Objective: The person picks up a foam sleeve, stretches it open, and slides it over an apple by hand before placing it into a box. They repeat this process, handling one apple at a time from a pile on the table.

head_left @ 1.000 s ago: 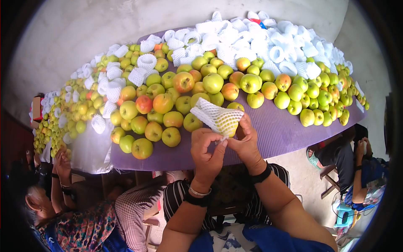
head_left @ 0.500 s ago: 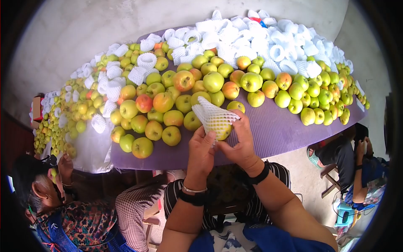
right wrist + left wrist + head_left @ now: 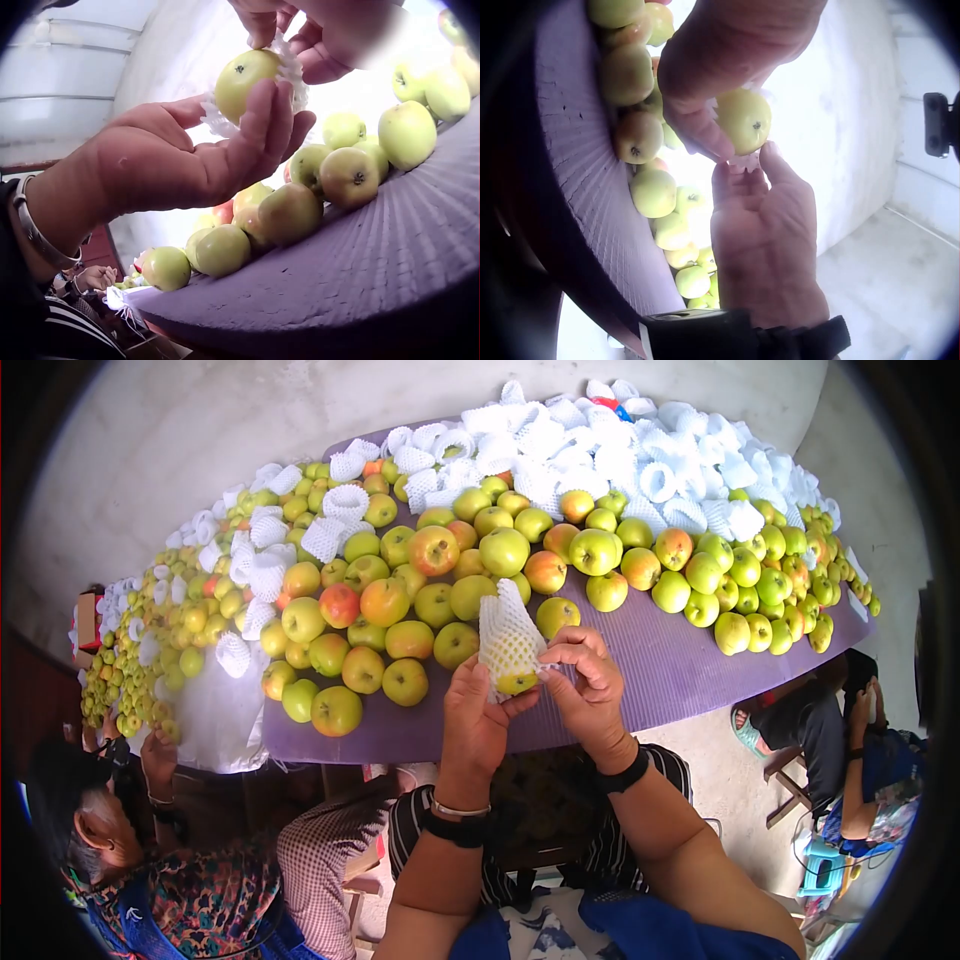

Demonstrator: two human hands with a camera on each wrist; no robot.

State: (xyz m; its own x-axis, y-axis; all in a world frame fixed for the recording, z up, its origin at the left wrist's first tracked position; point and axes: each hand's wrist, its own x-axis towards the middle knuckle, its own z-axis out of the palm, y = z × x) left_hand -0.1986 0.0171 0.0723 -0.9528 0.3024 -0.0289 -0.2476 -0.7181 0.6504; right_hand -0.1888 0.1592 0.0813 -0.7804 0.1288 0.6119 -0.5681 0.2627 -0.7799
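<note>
A yellow-green apple point(image 3: 244, 84) sits partly inside a white foam net sleeve point(image 3: 508, 625), its lower end bare. My left hand point(image 3: 474, 722) holds the sleeved apple, fingers curled round its side. The net's narrow loose end points up and away from me in the head view. With thumb and fingers, my right hand point(image 3: 592, 685) pinches the net's edge at the apple's right side. In the left wrist view, the apple's bare end shows between my left hand point(image 3: 720, 67) and right hand point(image 3: 765, 232).
Loose apples point(image 3: 405, 680) cover much of the purple table point(image 3: 660, 665) beyond my hands. White foam nets point(image 3: 640, 460) are heaped at the back by the wall. A person point(image 3: 180, 860) sits at my left, another person point(image 3: 870, 770) at the right.
The netted apple has turned so the net's loose end swings from upper left to upright. My left hand has shifted to its left side, and my right hand has moved to the net's lower right edge.
</note>
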